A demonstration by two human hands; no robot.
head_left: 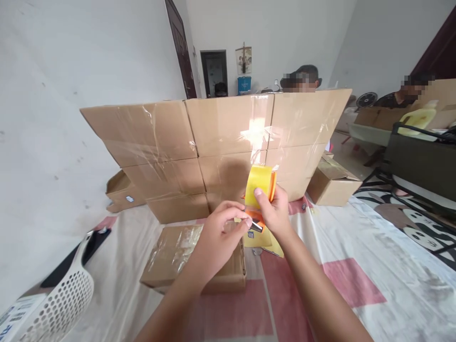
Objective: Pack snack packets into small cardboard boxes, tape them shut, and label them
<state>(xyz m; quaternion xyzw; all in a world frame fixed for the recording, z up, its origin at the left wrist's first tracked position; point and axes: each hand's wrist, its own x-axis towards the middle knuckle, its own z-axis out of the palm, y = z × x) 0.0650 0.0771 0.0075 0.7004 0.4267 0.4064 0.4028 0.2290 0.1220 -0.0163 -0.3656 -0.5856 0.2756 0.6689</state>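
Observation:
My right hand (274, 211) grips an orange tape dispenser (261, 190) loaded with a yellowish roll of clear tape, held upright above a small cardboard box (178, 259). At the dispenser's lower end, by the metal cutter, my left hand (223, 228) pinches with thumb and forefinger; the tape end itself is too thin to make out. The small box lies flat on the cloth-covered surface, its top shiny with tape or film. A yellow sheet or packet (258, 240) lies just behind my hands.
A wall of taped cardboard boxes (221, 142) stands behind. One more box (331, 183) sits at its right, a flattened one (123, 192) at its left. A white perforated basket (60, 297) is at lower left. Two people sit beyond the boxes. A dark cart (420, 161) stands right.

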